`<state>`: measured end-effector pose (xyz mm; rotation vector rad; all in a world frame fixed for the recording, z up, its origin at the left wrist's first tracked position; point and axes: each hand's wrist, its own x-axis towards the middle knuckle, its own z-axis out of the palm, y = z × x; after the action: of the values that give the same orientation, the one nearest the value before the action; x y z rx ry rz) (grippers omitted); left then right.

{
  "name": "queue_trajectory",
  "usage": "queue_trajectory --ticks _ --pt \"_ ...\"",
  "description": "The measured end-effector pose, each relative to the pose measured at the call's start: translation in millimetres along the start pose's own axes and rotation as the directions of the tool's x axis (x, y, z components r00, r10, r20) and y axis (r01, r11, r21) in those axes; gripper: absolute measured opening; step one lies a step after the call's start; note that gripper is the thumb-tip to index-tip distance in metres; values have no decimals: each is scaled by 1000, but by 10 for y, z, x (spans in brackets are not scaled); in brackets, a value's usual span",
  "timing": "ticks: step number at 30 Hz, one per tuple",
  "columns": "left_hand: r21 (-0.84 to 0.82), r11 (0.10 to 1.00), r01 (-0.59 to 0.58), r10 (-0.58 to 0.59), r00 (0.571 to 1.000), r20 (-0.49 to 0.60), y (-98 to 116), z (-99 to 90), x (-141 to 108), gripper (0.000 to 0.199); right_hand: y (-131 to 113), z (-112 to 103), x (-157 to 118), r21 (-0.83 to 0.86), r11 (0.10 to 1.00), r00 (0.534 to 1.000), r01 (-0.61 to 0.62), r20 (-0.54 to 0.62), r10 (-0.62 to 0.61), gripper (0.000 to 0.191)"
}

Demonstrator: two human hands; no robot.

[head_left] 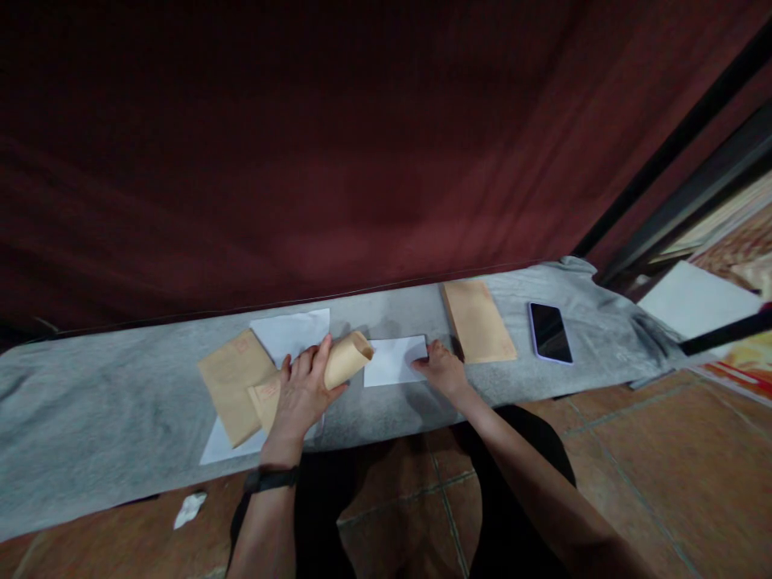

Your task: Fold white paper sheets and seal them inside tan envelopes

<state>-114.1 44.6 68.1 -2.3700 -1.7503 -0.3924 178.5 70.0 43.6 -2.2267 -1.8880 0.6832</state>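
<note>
My left hand (305, 390) lies across a brown paper envelope (346, 359), thumb on the near side and fingers on the far side. Squeezed this way, the envelope bows up and its right end gapes. Just right of that mouth is a folded white sheet of paper (392, 361), its left edge close to the opening. The right end of the sheet is pinched by my right hand (443, 368), whose fingertips are partly hidden. Beneath and beside my left hand are another brown envelope (235, 382) and white paper sheets (293, 331).
A stack of brown envelopes (479, 322) lies right of my right hand, with a phone (550, 332) farther right. Grey cloth (121, 410) covers the narrow bench. Behind it hangs a dark red curtain (362, 161). A crumpled tissue (190, 509) is on the tiled floor.
</note>
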Motion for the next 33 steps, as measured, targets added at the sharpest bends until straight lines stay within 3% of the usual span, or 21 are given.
queue_trajectory --ticks 7,13,18,24,27,29,31,33 --pt "-19 998 -63 63 997 41 232 48 83 100 5 55 19 30 997 995 76 -72 -73 33" --pt "-25 999 -36 37 998 53 302 20 101 101 27 78 65 151 987 998 53 -49 -46 44" --pt "-41 999 -34 37 998 55 327 -13 109 101 106 8 173 270 949 986 166 -21 -166 15" --pt "-12 998 -67 67 996 55 329 -40 108 99 304 -130 254 397 892 949 214 -301 -94 17" --pt "8 997 -76 75 996 56 342 -42 100 98 384 -198 297 518 796 883 315 -467 -46 21" --pt "10 997 -76 76 995 58 356 -43 95 98 421 -225 331 622 678 847 392 -532 -1 26" --pt "6 997 -75 74 995 59 370 -44 94 96 440 -230 358 725 535 847 433 -530 33 28" --pt "3 998 -69 69 996 57 379 -41 95 95 436 -213 367 798 423 877 429 -480 14 30"
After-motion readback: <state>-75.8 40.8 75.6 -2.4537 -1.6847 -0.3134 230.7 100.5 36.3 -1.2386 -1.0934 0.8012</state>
